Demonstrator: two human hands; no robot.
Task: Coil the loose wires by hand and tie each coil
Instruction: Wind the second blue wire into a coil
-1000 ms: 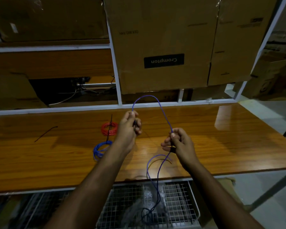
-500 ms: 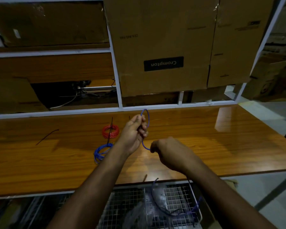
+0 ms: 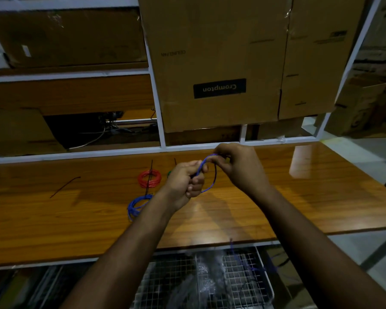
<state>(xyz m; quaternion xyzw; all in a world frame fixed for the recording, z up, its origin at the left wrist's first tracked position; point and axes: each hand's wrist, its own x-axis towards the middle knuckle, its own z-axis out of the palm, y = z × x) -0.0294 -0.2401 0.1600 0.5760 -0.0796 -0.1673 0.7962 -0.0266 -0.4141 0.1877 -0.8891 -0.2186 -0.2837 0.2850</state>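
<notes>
Left hand (image 3: 184,181) and right hand (image 3: 236,166) grip a blue wire loop (image 3: 212,175) above the wooden table (image 3: 54,219).

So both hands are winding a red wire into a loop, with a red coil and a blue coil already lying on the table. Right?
Not quite. The head view shows the wire held between the left hand and right hand is blue, not red. The red coil and blue coil do lie on the table.
</notes>
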